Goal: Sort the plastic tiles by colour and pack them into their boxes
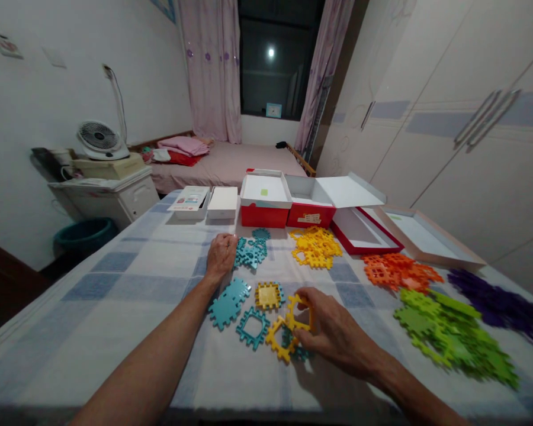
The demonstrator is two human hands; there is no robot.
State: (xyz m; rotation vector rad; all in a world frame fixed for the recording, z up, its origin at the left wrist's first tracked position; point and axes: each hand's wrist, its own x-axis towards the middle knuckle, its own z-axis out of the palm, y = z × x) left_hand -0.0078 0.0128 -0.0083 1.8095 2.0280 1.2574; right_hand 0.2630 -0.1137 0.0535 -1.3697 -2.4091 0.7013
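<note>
My right grip (328, 325) pinches a yellow toothed frame (291, 320) inside the near edge; whether my left grip (222, 253), beside the teal pile (251, 254), holds anything I cannot tell. Checked worktop (128, 296) spreads leftward; boxes (266, 216) line its far side, bed (240, 160) beyond.

Left hand (221, 254) forward, right hand (331, 324) pinched

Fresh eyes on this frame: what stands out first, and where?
Likely the orange heap, green heap and purple heap, vivid on the right, and the yellow heap nearer the middle. Then the right hand, front and centre, gripping a yellow frame, and the left hand beside the teal heap. Beyond them sits a red-fronted box.
</note>
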